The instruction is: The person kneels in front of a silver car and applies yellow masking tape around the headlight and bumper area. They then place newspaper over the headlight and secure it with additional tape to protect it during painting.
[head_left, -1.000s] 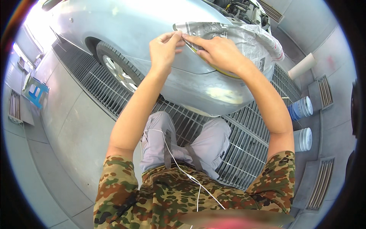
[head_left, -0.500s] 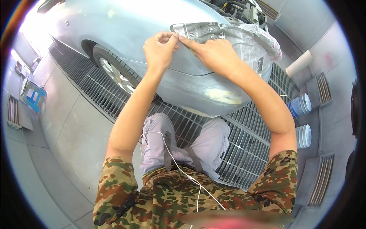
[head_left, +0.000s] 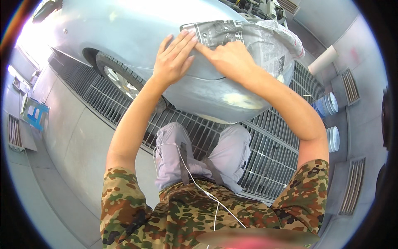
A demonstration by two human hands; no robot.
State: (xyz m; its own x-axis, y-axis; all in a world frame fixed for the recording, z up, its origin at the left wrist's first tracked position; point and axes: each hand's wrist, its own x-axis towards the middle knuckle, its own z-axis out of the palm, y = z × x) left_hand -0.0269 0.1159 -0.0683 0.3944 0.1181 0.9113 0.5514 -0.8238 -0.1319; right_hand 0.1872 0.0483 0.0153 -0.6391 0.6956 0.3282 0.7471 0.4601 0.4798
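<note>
My left hand (head_left: pixel 174 58) lies flat with its fingers stretched out. Its fingertips press the left edge of a printed newspaper sheet (head_left: pixel 224 31) against the front fender of a light blue-grey car (head_left: pixel 137 33). Beside it, my right hand (head_left: pixel 232 60) points its index finger to the left, the tip almost touching the left fingertips at the paper's edge. Its other fingers curl under the palm, so whatever they hold, if anything, is hidden. Below the hands, the front bumper (head_left: pixel 207 93) shows a pale sanded patch (head_left: pixel 242 100).
A front wheel (head_left: pixel 120 79) stands left of my hands. The engine bay (head_left: pixel 257 8) is exposed at the top. Metal grating (head_left: pixel 265 166) runs beneath the car. To the right are two buckets (head_left: pixel 327 103) and a white roll (head_left: pixel 323 60); a blue stool (head_left: pixel 37 114) stands far left.
My left hand has gone from a pinch beside the right fingertip to lying flat with fingers extended on the paper's edge. The right hand has barely moved.
</note>
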